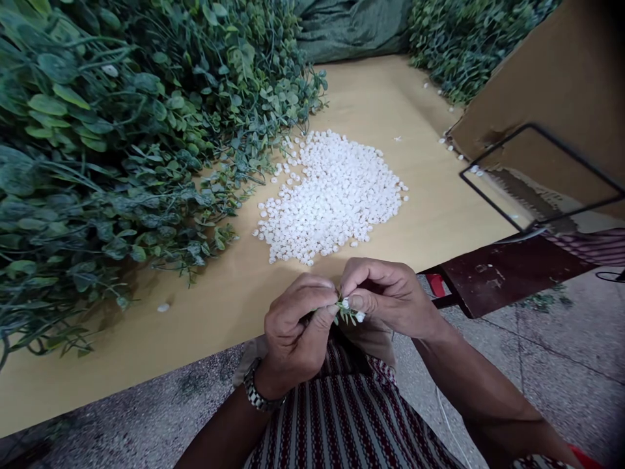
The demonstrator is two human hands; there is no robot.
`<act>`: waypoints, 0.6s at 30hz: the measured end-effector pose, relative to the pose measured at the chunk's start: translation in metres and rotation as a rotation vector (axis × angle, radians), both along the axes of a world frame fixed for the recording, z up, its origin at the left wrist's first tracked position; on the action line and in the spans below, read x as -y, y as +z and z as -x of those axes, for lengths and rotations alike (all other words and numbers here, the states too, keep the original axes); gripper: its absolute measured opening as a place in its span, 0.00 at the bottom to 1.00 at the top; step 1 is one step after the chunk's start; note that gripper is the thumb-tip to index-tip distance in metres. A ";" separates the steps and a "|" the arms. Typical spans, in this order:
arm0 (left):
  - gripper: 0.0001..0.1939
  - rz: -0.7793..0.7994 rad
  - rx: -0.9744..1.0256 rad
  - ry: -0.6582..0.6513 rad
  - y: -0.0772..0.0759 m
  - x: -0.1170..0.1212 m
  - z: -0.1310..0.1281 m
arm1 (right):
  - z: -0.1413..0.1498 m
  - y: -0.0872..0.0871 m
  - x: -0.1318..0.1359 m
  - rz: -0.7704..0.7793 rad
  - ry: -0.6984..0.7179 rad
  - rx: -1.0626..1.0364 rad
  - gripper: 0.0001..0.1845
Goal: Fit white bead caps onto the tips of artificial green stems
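Observation:
Just past the table's front edge, above my lap, both hands meet fingertip to fingertip. My left hand, with a watch on its wrist, pinches a small green artificial sprig. White bead-like pieces show on the sprig's right side. My right hand is closed, thumb and forefinger pinching a small white piece at the sprig. My fingers partly hide the sprig and the piece. A spread heap of small white pieces lies on the table beyond my hands.
Artificial greenery is piled along the left of the tan table, with more greenery at the back right. A cardboard sheet and a black wire frame stand at right. A green cloth bundle lies behind.

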State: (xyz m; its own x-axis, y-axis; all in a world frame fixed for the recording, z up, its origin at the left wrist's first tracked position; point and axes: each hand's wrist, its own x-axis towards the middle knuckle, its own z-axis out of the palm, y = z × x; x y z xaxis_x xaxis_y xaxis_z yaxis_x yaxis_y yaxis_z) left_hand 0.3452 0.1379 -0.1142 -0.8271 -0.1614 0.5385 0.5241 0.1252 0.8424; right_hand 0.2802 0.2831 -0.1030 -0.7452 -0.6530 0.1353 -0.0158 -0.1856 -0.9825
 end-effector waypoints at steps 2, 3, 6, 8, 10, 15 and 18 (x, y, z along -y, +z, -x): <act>0.10 -0.006 0.006 0.008 0.000 0.000 0.000 | 0.001 0.001 -0.001 -0.003 -0.016 -0.062 0.03; 0.10 -0.005 0.010 0.009 0.000 0.000 0.000 | 0.001 0.001 -0.001 -0.003 -0.011 -0.089 0.02; 0.10 0.014 0.006 0.011 -0.001 -0.001 0.000 | 0.004 0.002 -0.001 -0.009 0.029 -0.129 0.02; 0.10 0.034 0.008 0.019 -0.003 -0.002 0.002 | 0.004 0.001 -0.001 -0.031 0.050 -0.137 0.03; 0.10 0.057 0.020 0.028 -0.002 -0.002 0.003 | 0.004 0.000 -0.001 -0.065 0.034 -0.166 0.03; 0.09 0.132 0.038 -0.029 0.012 0.001 -0.007 | 0.003 0.004 -0.014 -0.138 -0.057 -0.354 0.02; 0.09 0.346 0.050 -0.316 0.007 -0.003 -0.019 | 0.012 0.009 -0.031 -0.152 -0.174 -0.472 0.04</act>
State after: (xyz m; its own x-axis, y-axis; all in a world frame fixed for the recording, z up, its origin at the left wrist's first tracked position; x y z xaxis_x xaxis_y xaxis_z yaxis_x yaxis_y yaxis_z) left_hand 0.3642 0.1414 -0.1071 -0.8332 0.2842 0.4744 0.5413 0.2437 0.8047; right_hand 0.2681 0.3146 -0.0937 -0.7253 -0.5632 0.3959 -0.4809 0.0031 -0.8767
